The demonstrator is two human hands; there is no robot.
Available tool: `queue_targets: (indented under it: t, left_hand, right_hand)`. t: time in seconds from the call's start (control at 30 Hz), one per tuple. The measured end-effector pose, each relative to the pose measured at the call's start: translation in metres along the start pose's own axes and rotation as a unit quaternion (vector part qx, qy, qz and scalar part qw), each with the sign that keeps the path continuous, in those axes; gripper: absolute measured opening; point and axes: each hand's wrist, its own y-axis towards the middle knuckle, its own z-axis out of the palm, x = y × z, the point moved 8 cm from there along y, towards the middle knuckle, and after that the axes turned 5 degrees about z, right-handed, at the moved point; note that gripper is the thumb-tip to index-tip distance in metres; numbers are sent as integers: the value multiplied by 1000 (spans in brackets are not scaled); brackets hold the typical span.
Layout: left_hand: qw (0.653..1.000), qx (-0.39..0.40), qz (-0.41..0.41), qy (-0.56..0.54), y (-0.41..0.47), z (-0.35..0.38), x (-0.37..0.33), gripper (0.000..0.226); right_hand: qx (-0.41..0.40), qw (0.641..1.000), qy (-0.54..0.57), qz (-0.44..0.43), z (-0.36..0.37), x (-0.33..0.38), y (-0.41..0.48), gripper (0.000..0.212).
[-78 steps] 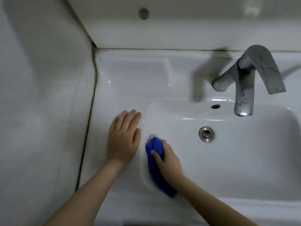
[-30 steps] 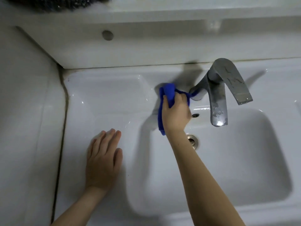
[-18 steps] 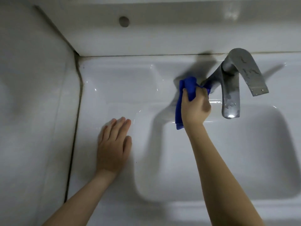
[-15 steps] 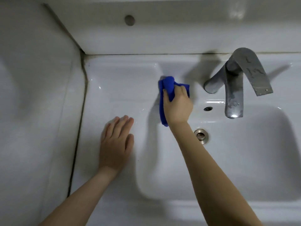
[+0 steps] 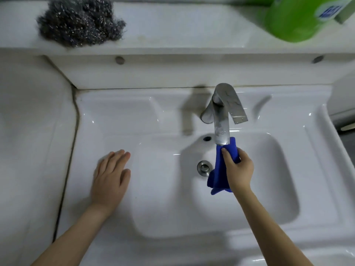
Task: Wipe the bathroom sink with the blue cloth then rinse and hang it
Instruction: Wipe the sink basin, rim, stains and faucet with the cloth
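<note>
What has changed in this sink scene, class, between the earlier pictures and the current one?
The right hand carried the bunched blue cloth from the basin's left edge up to the base of the grey metal tap, then across to under its spout. Its grip on the cloth never loosened. The left hand stayed flat on the white ceramic sink ledge; no water runs.

A home bathroom was shown. A white shiny sink (image 5: 123,116) with a grey metal tap (image 5: 223,114) and a round metal drain (image 5: 204,167) was seen. A grey steel wool scrubber (image 5: 80,22) and a green plastic bottle (image 5: 295,18) were kept on the white shelf (image 5: 182,27) behind it.
</note>
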Motion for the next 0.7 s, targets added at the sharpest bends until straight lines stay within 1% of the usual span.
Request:
queue_targets:
  t: [0.07, 0.13, 0.23, 0.3, 0.37, 0.43, 0.5, 0.53, 0.6, 0.63, 0.67, 0.7]
  left_hand:
    - [999, -9, -34, -15, 8, -8, -5, 49]
    - [997, -25, -47, -61, 21, -14, -19, 50]
    - [993, -19, -17, -113, 49, -9, -57, 52]
    - [991, -14, 14, -129, 70, 2, -85, 53]
    - [991, 5, 41, -131, 91, 19, -111, 54]
    - [991, 24, 73, -105, 108, 38, -130, 55]
    - [994, 27, 82, -62, 121, 53, -134, 56]
    - [996, 25, 73, -45, 125, 59, -133, 56]
    - [998, 15, 63, -21, 128, 66, -129, 55]
    - [998, 9, 65, -12, 127, 68, -128, 56]
    - [998, 5, 69, -6, 126, 70, -127, 56]
    - [997, 0, 74, -1, 125, 70, -127, 57]
  right_hand:
    - [-13, 1000, 10, -7, -27, 8, 9, 14]
    - [-25, 999, 27, -14, -51, 20, 20, 15]
    - [-54, 996, 62, -27, -76, 38, 40, 6]
    - [-71, 994, 63, -47, -84, 47, 56, 16]
    - [-80, 993, 28, -81, -83, 56, 78, 27]
    - [-93, 985, -78, -122, -69, 65, 104, 31]
    - [-99, 967, -206, -111, -42, 64, 129, 29]
    - [-98, 963, -234, -90, -29, 59, 138, 28]
    - [-93, 970, -213, -75, -8, 54, 139, 25]
    - [-77, 974, -189, -97, -1, 54, 133, 23]
    - [-49, 971, -186, -144, 7, 56, 124, 23]
    - [-12, 960, -198, -198, 12, 58, 113, 23]
